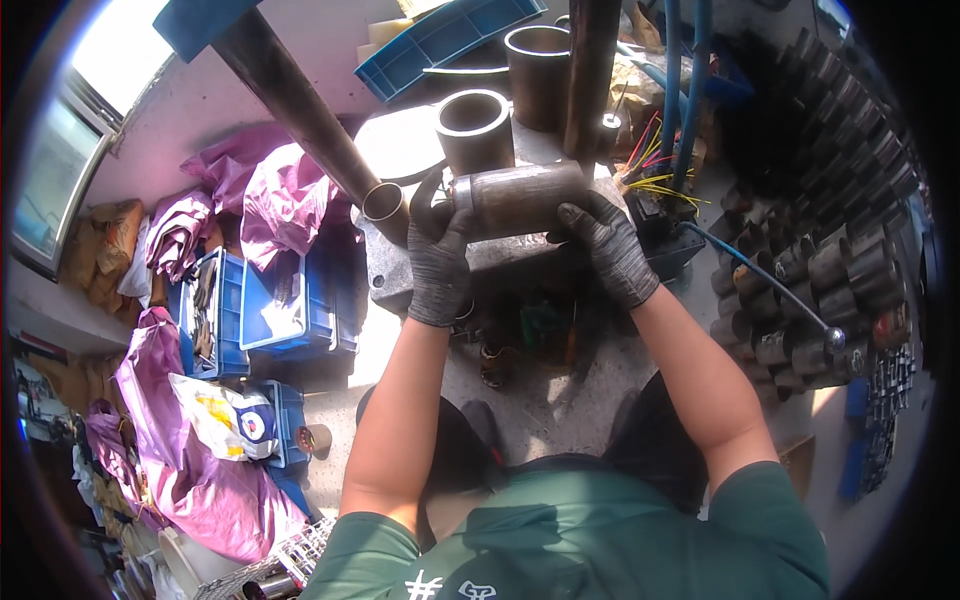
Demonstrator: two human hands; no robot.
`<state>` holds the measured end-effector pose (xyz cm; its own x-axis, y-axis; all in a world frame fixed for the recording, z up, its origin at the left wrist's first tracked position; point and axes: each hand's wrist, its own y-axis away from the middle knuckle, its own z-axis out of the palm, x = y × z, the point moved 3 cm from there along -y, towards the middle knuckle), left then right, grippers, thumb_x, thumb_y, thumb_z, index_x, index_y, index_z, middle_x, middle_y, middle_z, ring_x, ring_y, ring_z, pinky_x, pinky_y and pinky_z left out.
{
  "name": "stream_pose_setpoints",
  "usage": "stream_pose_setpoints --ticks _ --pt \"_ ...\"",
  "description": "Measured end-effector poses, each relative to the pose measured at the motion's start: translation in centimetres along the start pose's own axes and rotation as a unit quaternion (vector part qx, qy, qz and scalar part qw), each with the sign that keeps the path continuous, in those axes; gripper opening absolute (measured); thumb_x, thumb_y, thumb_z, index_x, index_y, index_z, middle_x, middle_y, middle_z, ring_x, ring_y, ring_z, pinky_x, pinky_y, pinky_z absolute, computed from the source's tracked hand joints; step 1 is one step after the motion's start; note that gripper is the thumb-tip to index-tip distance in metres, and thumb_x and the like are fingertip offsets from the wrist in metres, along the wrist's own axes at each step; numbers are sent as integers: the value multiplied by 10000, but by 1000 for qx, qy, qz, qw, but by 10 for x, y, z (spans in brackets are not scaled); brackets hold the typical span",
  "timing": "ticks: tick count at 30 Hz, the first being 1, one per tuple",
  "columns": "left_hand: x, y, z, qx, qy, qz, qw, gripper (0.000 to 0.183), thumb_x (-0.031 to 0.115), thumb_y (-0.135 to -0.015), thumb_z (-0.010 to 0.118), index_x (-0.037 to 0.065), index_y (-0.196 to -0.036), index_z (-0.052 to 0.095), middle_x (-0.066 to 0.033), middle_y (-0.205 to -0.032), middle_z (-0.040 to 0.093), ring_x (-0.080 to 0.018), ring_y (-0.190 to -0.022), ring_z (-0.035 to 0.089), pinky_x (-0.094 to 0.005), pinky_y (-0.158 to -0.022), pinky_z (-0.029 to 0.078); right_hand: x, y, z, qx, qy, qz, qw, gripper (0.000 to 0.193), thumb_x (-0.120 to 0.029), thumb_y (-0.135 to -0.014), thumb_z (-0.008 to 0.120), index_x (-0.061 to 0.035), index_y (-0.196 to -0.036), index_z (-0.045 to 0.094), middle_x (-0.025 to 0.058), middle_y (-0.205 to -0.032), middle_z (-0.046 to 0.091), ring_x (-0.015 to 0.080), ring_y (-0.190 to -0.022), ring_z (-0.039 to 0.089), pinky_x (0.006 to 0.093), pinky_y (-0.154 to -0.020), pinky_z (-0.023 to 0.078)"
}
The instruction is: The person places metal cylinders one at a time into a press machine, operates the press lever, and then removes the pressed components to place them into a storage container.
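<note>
A dark metal cylinder [525, 200] lies sideways between my two gloved hands, raised over the front part of a metal machine table [400, 275]. Its left end has a paler, shinier band. My left hand [438, 255], in a grey knit glove, grips that end with the thumb in front. At the other end my right hand [612, 248], gloved alike, has its fingers curled around the cylinder. Just behind it a thick-walled metal sleeve [475, 145] stands upright with its rim lit. The sides of the cylinder facing away from me are hidden.
Another upright sleeve [537, 85] stands farther back beside a dark vertical post [592, 80]. A long slanted tube [300, 105] reaches down left of the table. A ball-ended lever [834, 338] juts out at right, before stacked metal cylinders [800, 270]. Blue crates [290, 320] sit at left.
</note>
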<state>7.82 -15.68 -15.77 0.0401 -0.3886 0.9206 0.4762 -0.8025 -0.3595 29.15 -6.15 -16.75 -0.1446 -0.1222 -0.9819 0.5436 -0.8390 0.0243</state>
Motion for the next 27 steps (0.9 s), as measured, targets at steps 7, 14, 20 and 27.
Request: stream_pose_setpoints --ticks 7,14,20,27 --pt "-37 10 -25 86 65 -189 976 538 148 -1004 664 37 -1484 447 -140 -1240 614 -205 -1069 620 -322 -896 553 22 -12 0 -31 104 84 991 448 -357 -1005 684 -48 -1324 626 109 -1177 692 202 -1114 629 355 -837 580" --pt "-43 10 -18 66 -126 -56 988 526 160 -994 644 50 -1478 466 -157 -1226 614 -200 -1027 609 -346 -910 531 40 -7 7 2 -43 57 997 347 -294 -1006 685 -66 -1269 679 70 -1111 717 189 -993 660 343 -858 569" --pt "9 15 6 28 -13 -15 999 571 28 -1003 646 64 -1520 406 -155 -1238 619 -197 -1068 639 -330 -905 566 17 0 8 39 -32 -25 998 351 -273 -1002 718 -11 -1235 692 76 -1077 728 164 -995 649 329 -903 544" --pt "-37 3 3 43 -67 -91 993 558 44 -993 643 69 -1509 432 -117 -1196 624 -166 -1007 629 -296 -878 556 35 -20 -19 54 91 -5 994 403 -297 -1013 697 11 -1271 665 94 -1142 712 183 -1072 609 321 -1002 475"
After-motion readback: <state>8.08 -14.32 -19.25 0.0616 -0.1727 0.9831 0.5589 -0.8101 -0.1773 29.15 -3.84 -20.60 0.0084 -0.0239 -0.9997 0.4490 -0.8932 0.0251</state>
